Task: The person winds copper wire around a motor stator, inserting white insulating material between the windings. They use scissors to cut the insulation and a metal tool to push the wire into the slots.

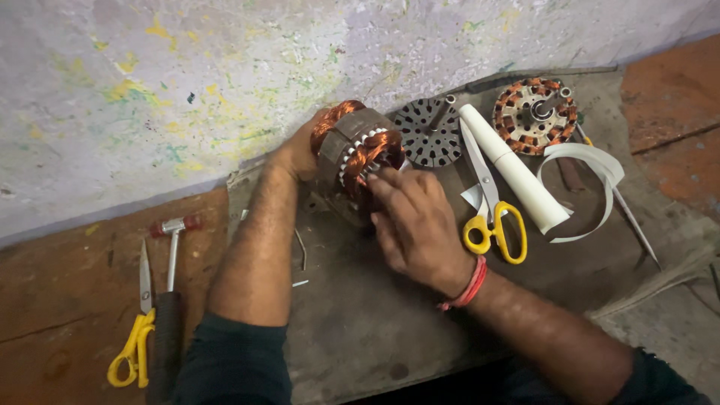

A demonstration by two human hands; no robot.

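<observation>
The stator [352, 161] stands tilted on the grey slab [360, 330], copper coils already seated in most visible slots; the near slots appear still in work. The left hand [300, 154] wraps its far side, fingers closed on it. The right hand [412, 221] has its fingertips [375, 180] pinched at the near coil.

Scissors, yellow-handled: two [491, 206] [139, 330]
Wound copper stators: two [356, 154] [534, 115]
Perforated metal discs: one [429, 133]
White paper rolls: one [514, 169]
Hammers: one [174, 247]
Hands: two [300, 154] [416, 221]
</observation>
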